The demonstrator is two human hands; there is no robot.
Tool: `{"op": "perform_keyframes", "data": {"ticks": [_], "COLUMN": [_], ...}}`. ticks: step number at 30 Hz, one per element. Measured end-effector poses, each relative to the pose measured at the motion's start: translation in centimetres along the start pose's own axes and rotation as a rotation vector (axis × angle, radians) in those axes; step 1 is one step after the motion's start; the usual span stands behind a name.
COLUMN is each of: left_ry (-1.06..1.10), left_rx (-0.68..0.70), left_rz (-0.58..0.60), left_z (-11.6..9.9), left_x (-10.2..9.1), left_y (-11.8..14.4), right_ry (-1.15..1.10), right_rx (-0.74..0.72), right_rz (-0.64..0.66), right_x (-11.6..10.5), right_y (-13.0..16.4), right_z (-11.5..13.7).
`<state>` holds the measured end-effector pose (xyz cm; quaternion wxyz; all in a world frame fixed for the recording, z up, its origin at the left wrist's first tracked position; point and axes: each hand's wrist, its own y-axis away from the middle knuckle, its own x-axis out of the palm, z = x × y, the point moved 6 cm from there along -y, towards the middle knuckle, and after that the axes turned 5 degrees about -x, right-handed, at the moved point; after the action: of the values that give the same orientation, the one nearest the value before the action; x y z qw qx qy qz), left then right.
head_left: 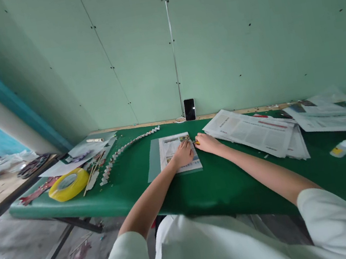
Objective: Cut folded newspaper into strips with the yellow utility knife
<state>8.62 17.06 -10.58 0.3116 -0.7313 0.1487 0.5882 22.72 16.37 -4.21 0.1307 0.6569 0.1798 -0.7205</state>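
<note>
My left hand (pixel 183 154) lies on a printed sheet (pixel 175 141) with small colour pictures, pressing it down with its fingers partly bent. Under that sheet a translucent sheet (pixel 153 162) sticks out to the left. My right hand (pixel 207 143) is closed at the sheet's right edge around a slim yellow tool (pixel 197 142). The tool's tip points at my left fingers, and its exact kind is too small to make out. Both hands are close together, a small gap apart.
Newspaper sheets (pixel 250 131) lie to the right, with more papers (pixel 334 114) beyond and a white bottle (pixel 345 147). Leftward are a yellow tape roll (pixel 83 181), thin sticks (pixel 95 170) and a zigzag strip (pixel 123 149). A phone (pixel 190 109) leans against the wall.
</note>
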Motion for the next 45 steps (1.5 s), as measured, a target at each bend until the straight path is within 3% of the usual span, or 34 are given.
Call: {"op": "perform_keyframes", "data": {"ticks": [10,16,26,36,45], "left_ry": [0.019,0.064,0.066,0.100,0.089], "left_rx": [-0.014,-0.012,-0.067,-0.093,-0.090], "left_rz": [-0.010,0.046,-0.016,-0.018,-0.022], "left_z": [-0.2,0.4,0.8,2.1,2.0], "left_x": [-0.5,-0.8,-2.2,0.1,0.1], "left_y": [0.0,-0.3,-0.8,-1.3,-1.4], "right_ry": [0.001,-0.004,-0.014,-0.033,-0.027], "right_rx": [0.000,0.014,0.029,0.026,0.032], "right_rz": [0.030,0.018,0.022,-0.011,-0.010], "right_x": [-0.2,0.1,0.2,0.4,0.3], "right_y": [-1.5,-1.2,-0.8,-0.8,-0.9], "right_z": [-0.2,-0.3,0.0,0.0,0.0]}}
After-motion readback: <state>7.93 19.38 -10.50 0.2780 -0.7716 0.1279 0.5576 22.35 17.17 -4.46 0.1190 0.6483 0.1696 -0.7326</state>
